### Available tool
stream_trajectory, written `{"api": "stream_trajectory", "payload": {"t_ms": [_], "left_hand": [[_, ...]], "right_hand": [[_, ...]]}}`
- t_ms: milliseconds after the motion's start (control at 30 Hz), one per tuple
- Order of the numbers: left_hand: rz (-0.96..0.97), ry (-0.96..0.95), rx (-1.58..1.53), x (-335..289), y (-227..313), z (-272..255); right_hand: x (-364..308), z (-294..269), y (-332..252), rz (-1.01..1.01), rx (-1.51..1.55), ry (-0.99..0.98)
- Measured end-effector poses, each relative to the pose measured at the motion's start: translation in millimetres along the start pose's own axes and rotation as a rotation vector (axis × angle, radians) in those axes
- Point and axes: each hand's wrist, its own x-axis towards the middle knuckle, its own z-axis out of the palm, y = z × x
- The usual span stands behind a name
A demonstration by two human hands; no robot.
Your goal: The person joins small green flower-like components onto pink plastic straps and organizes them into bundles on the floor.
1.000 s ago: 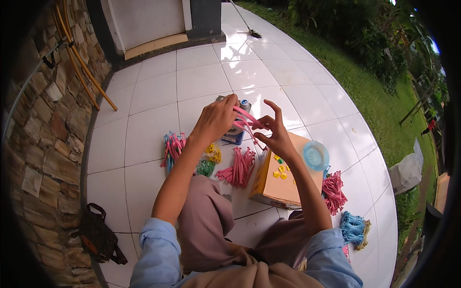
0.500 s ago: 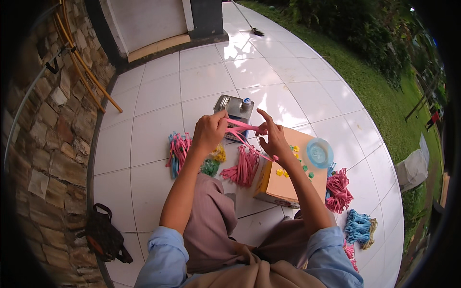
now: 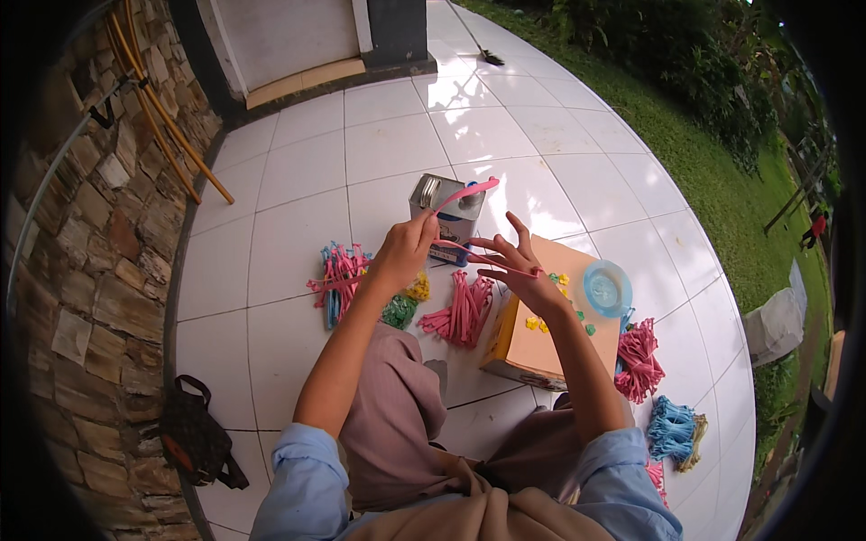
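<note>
A: Item one, the hands?
B: Left hand, fingers pinched on a pink strip that curves up and to the right. Right hand, fingers spread, with a second thin pink strip running across them from the left hand; whether it grips that strip, I cannot tell.

A: Location of the strips?
B: In the air between the two hands, above the white tiled floor, just in front of a small metal can.

A: Stock on the floor?
B: Pink bundle below the hands. Pink and blue bundle to the left. Green pieces and yellow pieces between them. Cardboard box under the right forearm, carrying a clear blue round lid. Dark pink bundle and blue bundle further right.

A: Surroundings?
B: Stone wall at left, dark bag at its foot, grass at right.
</note>
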Motion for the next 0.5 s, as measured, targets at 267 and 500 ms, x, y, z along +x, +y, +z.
{"api": "stream_trajectory", "payload": {"t_ms": [267, 500], "left_hand": [[0.195, 0.167, 0.200, -3.4, 19.7, 3.9], [0.343, 0.165, 0.109, -1.1, 27.2, 11.0]], "right_hand": [[-34.0, -7.4, -35.7, 0.095, 0.194, 0.032], [-58.3, -1.7, -53.4, -0.400, -0.187, 0.347]]}}
